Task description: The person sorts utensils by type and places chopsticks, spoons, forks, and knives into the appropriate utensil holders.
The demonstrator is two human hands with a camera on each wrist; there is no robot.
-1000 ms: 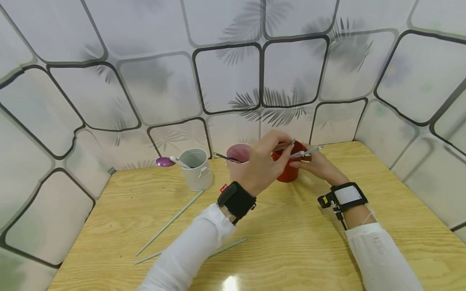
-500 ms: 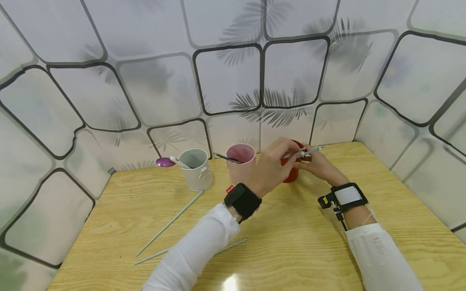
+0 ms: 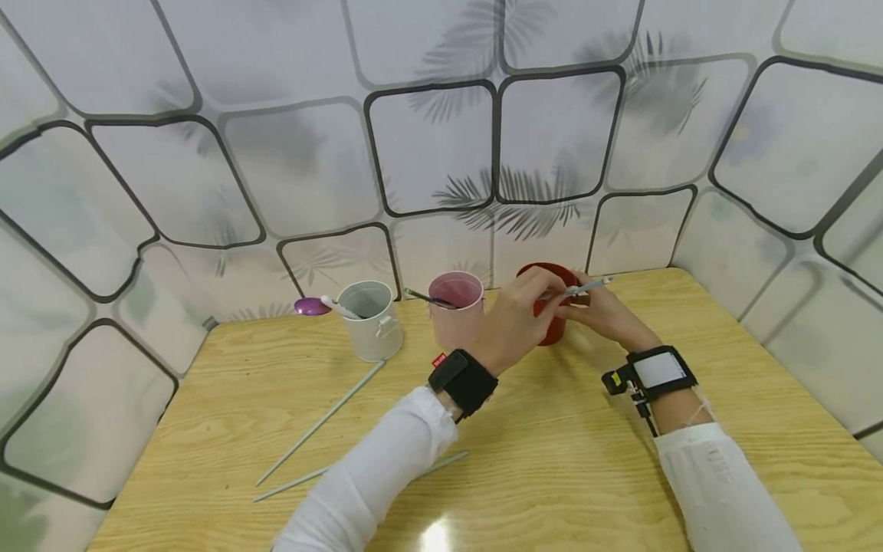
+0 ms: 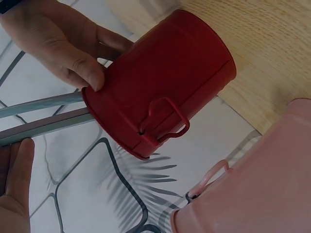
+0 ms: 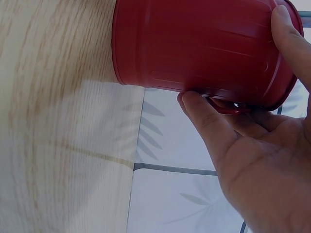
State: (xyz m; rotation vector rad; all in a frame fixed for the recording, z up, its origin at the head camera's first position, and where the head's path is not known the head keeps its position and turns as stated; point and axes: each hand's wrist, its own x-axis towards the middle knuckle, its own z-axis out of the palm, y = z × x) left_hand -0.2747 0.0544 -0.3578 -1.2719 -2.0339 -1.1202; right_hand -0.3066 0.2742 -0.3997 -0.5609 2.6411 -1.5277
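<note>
In the head view, my right hand [image 3: 610, 314] grips the red bucket [image 3: 555, 331] at the right of the row of buckets. The right wrist view shows its thumb near the rim and its fingers under the side of the bucket [image 5: 209, 48]. Two pale grey-green sticks, apparently chopsticks, stick out of the bucket's mouth in the left wrist view. My left hand [image 3: 513, 322] pinches the lower chopstick [image 4: 53, 126] just outside the mouth, its thumb [image 4: 20, 167] along it. The upper chopstick [image 4: 43, 104] lies apart from that hand. Their ends inside the bucket are hidden.
To the left stand a pink bucket [image 3: 455, 326] with a dark-handled utensil and a white bucket [image 3: 372, 337] holding a purple spoon [image 3: 312, 307]. Thin pale green sticks [image 3: 320, 422] lie on the wooden table [image 3: 552, 475], one partly under my left sleeve. A patterned wall covering [image 3: 434, 153] rises behind.
My left hand has moved slightly down and right at the red bucket's mouth, and its stick now lies close alongside the other. My right hand and the bucket have stayed put.
</note>
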